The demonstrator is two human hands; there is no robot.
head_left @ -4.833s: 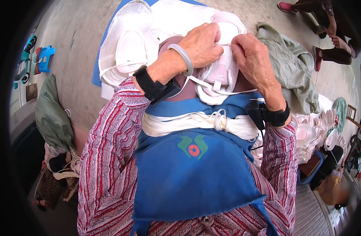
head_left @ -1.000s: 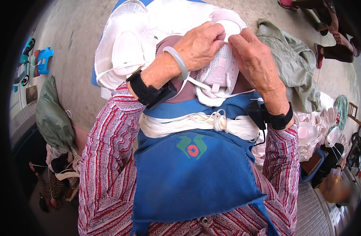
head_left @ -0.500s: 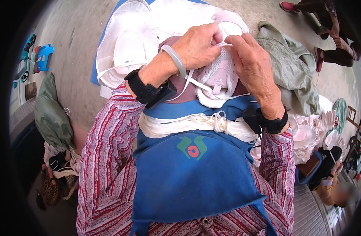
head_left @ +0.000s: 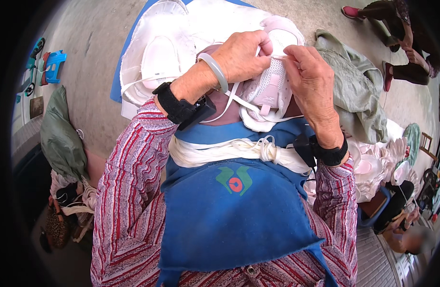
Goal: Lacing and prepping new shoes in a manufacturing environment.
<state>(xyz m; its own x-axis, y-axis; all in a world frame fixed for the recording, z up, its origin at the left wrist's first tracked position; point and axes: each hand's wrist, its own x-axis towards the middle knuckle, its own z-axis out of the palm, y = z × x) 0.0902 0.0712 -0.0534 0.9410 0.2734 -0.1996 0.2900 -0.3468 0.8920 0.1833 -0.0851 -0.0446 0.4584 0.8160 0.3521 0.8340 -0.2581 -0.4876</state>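
Note:
A pale pink and white shoe upper (head_left: 271, 93) rests across my lap, its toe end toward me. Over its opening my left hand (head_left: 244, 56) is closed, thumb and forefinger pinched at the lace holes. Facing it from the right, my right hand (head_left: 310, 79) is closed in a pinch too. A short bit of white lace shows between the fingertips, partly hidden by them. The loose white shoelace (head_left: 241, 101) crosses the upper's left side and hangs in a loop. A second white shoe upper (head_left: 157, 60) lies to the left, beneath a strand of lace.
A bundle of white laces (head_left: 215, 152) lies across my blue apron (head_left: 239, 215). Grey-green cloth sacks (head_left: 351, 86) lie on the right, near a pile of pink uppers (head_left: 373, 167). At the left stand a green sack (head_left: 62, 138) and a blue stool (head_left: 55, 67). Other people sit nearby.
My right hand has shifted slightly right and its fingertips have moved a little. The left hand stays almost in place over the upper.

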